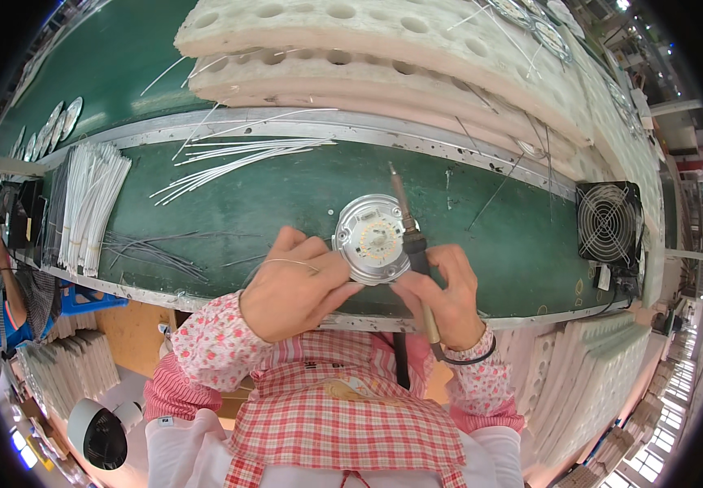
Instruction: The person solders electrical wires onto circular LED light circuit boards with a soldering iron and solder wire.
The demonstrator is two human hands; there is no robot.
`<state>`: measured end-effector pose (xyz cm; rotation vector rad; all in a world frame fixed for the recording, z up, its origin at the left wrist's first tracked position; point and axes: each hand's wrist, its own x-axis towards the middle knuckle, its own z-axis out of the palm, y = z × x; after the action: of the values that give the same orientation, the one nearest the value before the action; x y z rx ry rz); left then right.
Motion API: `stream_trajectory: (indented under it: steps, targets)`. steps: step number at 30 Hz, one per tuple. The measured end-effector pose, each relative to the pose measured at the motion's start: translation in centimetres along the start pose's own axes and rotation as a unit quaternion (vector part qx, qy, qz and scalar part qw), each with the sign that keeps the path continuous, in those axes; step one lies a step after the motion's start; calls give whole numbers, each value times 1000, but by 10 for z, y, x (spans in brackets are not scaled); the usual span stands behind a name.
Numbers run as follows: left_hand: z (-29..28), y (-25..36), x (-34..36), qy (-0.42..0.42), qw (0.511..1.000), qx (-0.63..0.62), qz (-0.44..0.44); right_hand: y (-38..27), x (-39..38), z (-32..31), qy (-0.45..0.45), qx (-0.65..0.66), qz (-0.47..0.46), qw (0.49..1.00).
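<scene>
A round silver lamp base with a ring-shaped LED board (361,254) is held at the near edge of the green bench. My left hand (290,285) grips its left and lower rim, fingers closed. A thin wire (286,260), which looks like solder, runs across the back of that hand. In my right hand (451,297) is a soldering iron (415,246), its tip pointing away and up past the disc's right side. The right fingertips also reach the disc's lower right rim. What lies beneath the disc is hidden.
White wires (242,159) lie loose behind, and a white bundle (95,207) lies at left beside dark wires (160,252). A black fan (609,221) stands at right. Foam boards with holes (384,77) are stacked beyond the metal rail (262,122). More discs (54,126) stand far left.
</scene>
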<state>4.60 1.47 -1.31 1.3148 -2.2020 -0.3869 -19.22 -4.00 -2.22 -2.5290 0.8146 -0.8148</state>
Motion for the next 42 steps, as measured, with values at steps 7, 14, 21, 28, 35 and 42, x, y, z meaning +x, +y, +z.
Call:
stream_trajectory:
  steps: [7, 14, 21, 28, 35, 42]
  targets:
    - [1, -17, 1, 59, 991, -18, -121, -12, -13, -24, 139, 287, 288, 903]
    - [20, -14, 16, 89, 993, -41, -66, 0, -17, -13, 55, 241, 215, 945]
    - [30, -17, 25, 91, 994, -28, -48, 6, -11, -13, 28, 175, 150, 973]
    - [34, -12, 28, 71, 996, 52, -4, 9, -20, -12, 3, 190, 157, 969]
    - [34, -16, 17, 69, 991, 113, 13, 5, -29, -6, 51, 362, 300, 881]
    - [32, -25, 7, 33, 984, 171, 32, 0, -33, -9, 69, 382, 333, 859]
